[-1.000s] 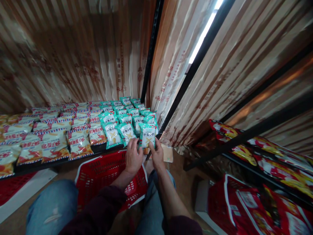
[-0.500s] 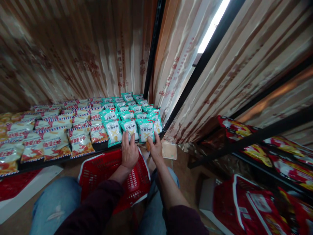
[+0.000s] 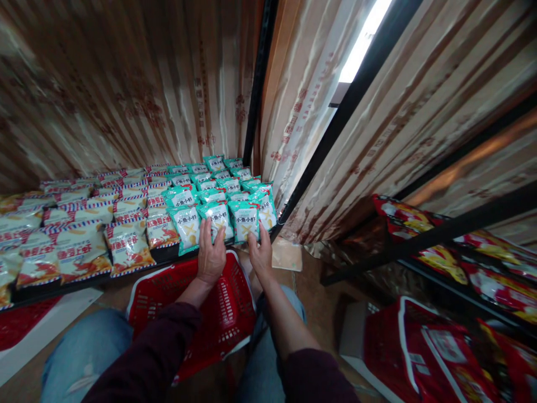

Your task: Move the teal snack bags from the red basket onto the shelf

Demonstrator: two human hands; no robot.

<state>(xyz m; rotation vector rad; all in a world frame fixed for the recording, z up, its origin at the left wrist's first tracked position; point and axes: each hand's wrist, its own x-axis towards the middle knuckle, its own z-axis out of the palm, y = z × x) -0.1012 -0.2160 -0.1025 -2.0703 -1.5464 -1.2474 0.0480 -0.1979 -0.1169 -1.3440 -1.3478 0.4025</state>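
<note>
Teal-and-white snack bags stand in packed rows at the shelf's right end. My left hand [image 3: 212, 253] rests its stretched fingers and thumb, spread apart, on the lower front of the middle front snack bag [image 3: 218, 215]. At the lower right corner of the right-hand front snack bag [image 3: 243, 215], my right hand [image 3: 262, 252] has its thumb in front and its fingers round the side edge. Another teal snack bag [image 3: 184, 226] stands left of these. Below my hands, between my knees, is a red plastic basket [image 3: 237, 280].
Cream snack bags with striped edges [image 3: 126, 246] fill the shelf [image 3: 84, 284] to the left. Black posts [image 3: 335, 129] rise before the curtains [image 3: 168, 84]. At right are red-yellow packets [image 3: 444, 263] on a shelf, above a red basket [image 3: 390, 347] holding packets.
The view has shifted slightly, moving the shelf and bags a little left. Both hands remain at the same two front bags; the right-hand bag stands slightly more apart from the middle one.
</note>
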